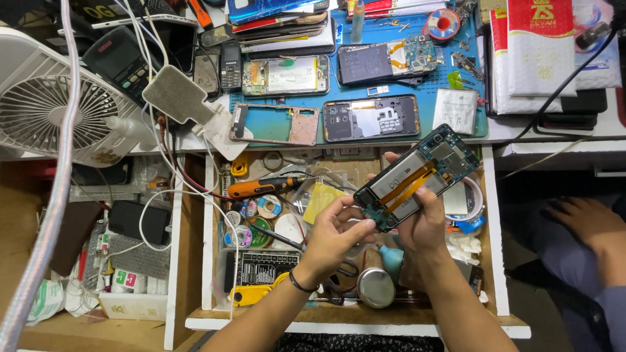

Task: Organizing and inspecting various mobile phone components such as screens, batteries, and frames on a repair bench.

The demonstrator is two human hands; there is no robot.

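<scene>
Above the open drawer (195,261), your hands grip the opened phone (417,176), probably light and fragile; hold its edges.

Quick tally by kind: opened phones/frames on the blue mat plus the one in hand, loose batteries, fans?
Opened phones and frames on the blue mat: 4
Opened phone held in left hand and right hand: 1
Loose battery: 1
White fan: 1
Total: 7

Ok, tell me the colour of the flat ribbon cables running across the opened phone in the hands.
Orange, on the opened phone held by both hands; head view.
</scene>
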